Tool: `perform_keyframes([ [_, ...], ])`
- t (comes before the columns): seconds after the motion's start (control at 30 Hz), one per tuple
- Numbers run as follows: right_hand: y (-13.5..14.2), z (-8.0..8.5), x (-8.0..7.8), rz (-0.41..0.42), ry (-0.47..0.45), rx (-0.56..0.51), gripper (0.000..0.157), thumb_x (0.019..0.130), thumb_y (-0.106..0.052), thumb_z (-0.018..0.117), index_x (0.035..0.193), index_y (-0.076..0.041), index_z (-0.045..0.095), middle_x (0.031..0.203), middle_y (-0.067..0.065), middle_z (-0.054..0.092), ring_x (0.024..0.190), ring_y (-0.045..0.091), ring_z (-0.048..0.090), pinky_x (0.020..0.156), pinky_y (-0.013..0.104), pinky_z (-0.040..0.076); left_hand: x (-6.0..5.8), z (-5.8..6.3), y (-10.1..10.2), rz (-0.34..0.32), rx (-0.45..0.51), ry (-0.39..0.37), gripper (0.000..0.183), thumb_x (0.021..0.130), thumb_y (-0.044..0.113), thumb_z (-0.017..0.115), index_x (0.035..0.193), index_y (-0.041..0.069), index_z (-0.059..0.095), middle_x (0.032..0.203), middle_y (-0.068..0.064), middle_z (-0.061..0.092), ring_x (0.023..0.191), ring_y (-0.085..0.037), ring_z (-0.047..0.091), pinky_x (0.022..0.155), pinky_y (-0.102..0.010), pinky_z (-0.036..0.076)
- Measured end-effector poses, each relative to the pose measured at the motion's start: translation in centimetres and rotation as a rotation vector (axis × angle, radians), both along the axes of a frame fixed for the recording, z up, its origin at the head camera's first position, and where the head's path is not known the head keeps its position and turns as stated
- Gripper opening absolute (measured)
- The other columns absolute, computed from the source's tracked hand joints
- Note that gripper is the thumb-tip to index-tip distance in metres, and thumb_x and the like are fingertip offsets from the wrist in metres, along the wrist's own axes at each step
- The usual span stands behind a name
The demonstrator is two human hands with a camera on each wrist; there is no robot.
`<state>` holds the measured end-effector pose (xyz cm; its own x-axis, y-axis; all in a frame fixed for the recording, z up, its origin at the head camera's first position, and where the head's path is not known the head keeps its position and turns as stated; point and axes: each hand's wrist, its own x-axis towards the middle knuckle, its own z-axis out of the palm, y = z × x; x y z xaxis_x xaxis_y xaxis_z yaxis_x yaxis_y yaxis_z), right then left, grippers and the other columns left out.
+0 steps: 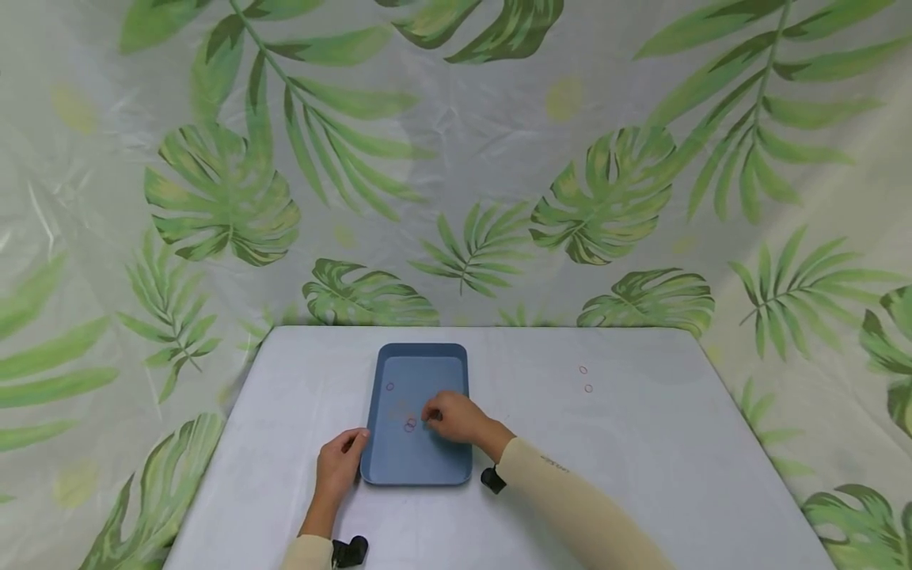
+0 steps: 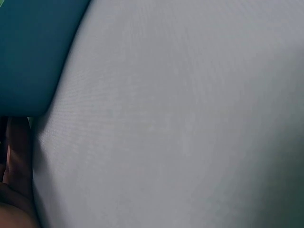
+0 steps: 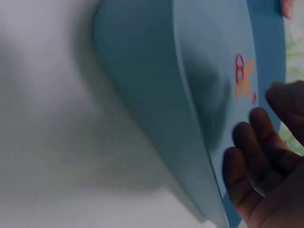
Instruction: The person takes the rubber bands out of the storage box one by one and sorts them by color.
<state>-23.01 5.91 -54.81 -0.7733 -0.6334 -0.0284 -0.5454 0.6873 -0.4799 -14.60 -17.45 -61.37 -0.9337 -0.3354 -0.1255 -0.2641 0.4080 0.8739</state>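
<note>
A blue rectangular tray lies on the white table. My left hand grips its left rim, a fingertip showing over the far edge in the right wrist view. Over the middle of the tray hovers my right hand, its fingers loosely bent. Thumb and fingers stand apart there, and I see nothing between them. Beside it on the tray floor are thin red loops like small rubber bands, with orange loops next to them. A single red loop sits nearer the tray's left side.
Two more red loops, one farther back and one nearer, lie on the table right of the tray. Behind the table hangs a leaf-patterned sheet. Dark wrist cameras are strapped to both arms.
</note>
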Motion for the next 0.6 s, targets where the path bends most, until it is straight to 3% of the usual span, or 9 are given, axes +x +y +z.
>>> perform_keyframes([
  [0.23, -2.0, -1.2, 0.3, 0.001, -0.018, 0.037, 0.018, 0.090, -0.008, 0.067, 0.105, -0.012, 0.076, 0.095, 0.002, 0.071, 0.086, 0.012, 0.061, 0.080, 0.027, 0.052, -0.2, -0.3, -0.2, -0.006, 0.005, 0.014, 0.033, 0.098, 0.033, 0.063, 0.114, 0.006, 0.073, 0.114, -0.013, 0.074, 0.100, -0.017, 0.065, 0.083, -0.028, 0.051],
  [0.6, -3.6, -2.8, 0.6, -0.051, 0.046, 0.013, 0.012, 0.087, -0.011, 0.071, 0.099, -0.012, 0.075, 0.089, 0.001, 0.068, 0.079, 0.010, 0.058, 0.074, 0.025, 0.049, -0.1, -0.3, -0.2, -0.005, 0.026, 0.031, 0.029, 0.097, 0.030, 0.064, 0.111, 0.006, 0.074, 0.107, -0.012, 0.074, 0.088, -0.010, 0.061, 0.076, -0.024, 0.049],
])
